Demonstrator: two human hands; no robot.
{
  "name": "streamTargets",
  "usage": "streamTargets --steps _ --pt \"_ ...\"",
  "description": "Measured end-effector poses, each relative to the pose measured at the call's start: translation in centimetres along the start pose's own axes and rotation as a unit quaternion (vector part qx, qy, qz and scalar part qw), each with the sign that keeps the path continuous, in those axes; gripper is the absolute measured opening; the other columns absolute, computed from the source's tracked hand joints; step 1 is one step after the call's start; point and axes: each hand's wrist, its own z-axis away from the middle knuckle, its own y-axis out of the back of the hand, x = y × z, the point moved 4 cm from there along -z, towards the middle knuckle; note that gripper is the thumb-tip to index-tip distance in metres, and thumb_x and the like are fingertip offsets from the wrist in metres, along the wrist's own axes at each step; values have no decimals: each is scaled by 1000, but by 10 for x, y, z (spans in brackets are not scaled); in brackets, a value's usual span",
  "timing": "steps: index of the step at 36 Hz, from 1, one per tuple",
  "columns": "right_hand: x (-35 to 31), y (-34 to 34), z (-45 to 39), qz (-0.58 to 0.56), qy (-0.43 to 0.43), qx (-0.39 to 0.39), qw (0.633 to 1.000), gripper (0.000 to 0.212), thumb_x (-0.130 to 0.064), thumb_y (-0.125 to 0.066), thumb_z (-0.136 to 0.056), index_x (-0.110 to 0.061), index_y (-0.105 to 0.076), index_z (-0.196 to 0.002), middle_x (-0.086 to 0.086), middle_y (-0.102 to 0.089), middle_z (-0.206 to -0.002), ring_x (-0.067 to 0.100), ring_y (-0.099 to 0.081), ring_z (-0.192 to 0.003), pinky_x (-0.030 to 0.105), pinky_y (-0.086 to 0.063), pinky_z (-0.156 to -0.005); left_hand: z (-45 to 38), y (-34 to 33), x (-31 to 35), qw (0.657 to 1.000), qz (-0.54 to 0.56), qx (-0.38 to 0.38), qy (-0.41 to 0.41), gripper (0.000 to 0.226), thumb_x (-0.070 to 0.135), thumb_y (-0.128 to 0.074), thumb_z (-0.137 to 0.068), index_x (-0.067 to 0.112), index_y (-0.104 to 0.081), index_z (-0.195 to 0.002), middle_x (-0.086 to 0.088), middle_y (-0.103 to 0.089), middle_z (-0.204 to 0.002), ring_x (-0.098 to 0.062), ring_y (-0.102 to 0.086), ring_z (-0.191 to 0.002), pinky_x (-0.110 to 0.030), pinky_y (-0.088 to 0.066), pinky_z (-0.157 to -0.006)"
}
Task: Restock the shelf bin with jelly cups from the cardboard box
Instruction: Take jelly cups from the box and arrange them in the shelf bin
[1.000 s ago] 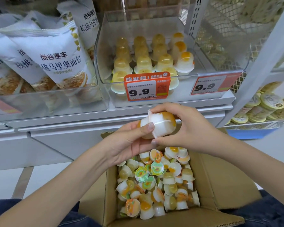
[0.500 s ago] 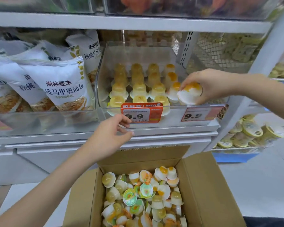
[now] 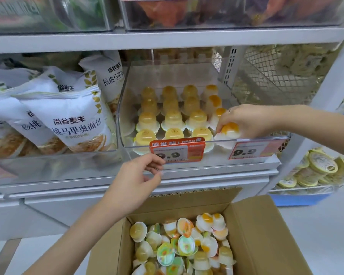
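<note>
My right hand [image 3: 244, 121] holds a white and orange jelly cup [image 3: 228, 130] upside down at the front right corner of the clear shelf bin [image 3: 216, 144]. Several rows of yellow jelly cups [image 3: 173, 116] stand in that bin. My left hand [image 3: 137, 175] hovers below the bin's orange price tag [image 3: 177, 149], fingers loosely curled and holding nothing. The open cardboard box [image 3: 266, 235] sits low in front of the shelf, with several loose jelly cups [image 3: 183, 243] piled inside.
White bread bags [image 3: 72, 120] fill the bin to the left. A wire basket [image 3: 272, 76] stands right of the jelly bin. Round lidded tubs [image 3: 316, 167] lie on a lower shelf at far right. A second price tag [image 3: 252, 150] hangs under my right hand.
My right hand carried the jelly cup from above the box up to the shelf and lowered it into the bin's front right corner. My left hand let go of it and rose toward the price tag.
</note>
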Motion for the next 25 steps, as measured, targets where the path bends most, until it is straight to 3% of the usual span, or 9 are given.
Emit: streamTargets --steps 11,16,22,25 --pt "2 -4 -3 -5 7 -29 1000 33 -23 -66 -86 -28 -61 -118 -8 -59 -118 14 -51 -110 28 -39 -97 1 -1 0 1000 -6 1 -5 23 5 -62 -86 22 -63 -100 11 -64 -91 0 -57 -90 -8 -46 -67" --pt "-3 -2 -2 -9 8 -48 999 41 -10 -58 -84 -25 -60 -122 -5 -58 -123 17 -48 -116 32 -37 -102 1 -1 0 1000 -12 0 -11 22 6 -61 -86 23 -63 -101 11 -63 -92 2 -57 -91 -7 -45 -66" --pt "-5 5 5 -42 -9 -30 999 50 -11 -65 -82 -27 -57 -128 -9 -56 -126 13 -48 -119 27 -36 -104 2 -2 -3 1000 -23 -1 -21 23 8 -63 -85 25 -61 -102 12 -63 -94 1 -56 -92 -11 -48 -69" --pt "0 10 17 -92 -55 1 994 59 -10 -73 -76 -32 -56 -128 -12 -54 -120 9 -51 -110 22 -41 -94 4 -2 -6 999 -37 -5 -27 28 8 -64 -84 28 -57 -102 13 -61 -96 0 -56 -92 -14 -49 -71"
